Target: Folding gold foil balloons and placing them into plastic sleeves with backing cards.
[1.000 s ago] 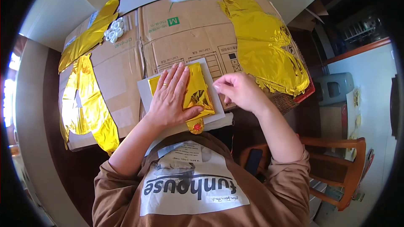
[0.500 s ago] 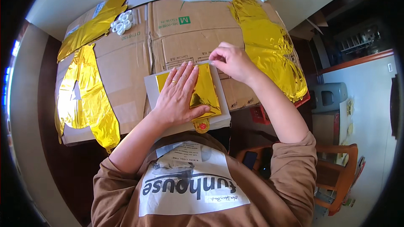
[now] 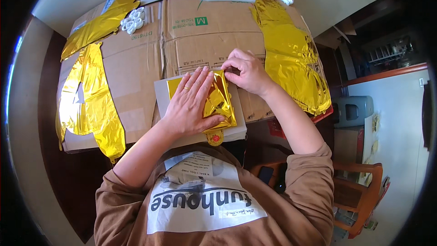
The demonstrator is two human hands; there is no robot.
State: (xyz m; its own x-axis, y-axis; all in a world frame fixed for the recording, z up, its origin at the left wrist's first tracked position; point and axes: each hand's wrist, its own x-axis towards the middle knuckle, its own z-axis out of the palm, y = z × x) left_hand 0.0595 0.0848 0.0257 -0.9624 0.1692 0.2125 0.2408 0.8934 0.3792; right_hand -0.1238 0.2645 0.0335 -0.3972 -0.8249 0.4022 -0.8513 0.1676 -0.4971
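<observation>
Gold foil balloon [image 3: 218, 102] under left hand [image 3: 191, 105], right hand [image 3: 246, 70] pinching corner

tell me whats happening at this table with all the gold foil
A person is folding a deflated gold foil balloon on a grey board laid over flattened cardboard. The left hand presses it flat, palm down, while the right hand pinches its upper right corner. More gold foil balloons lie spread out on both sides.

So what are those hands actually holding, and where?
The left hand presses flat on the folded gold foil balloon; the right hand pinches the foil's top right corner.
</observation>
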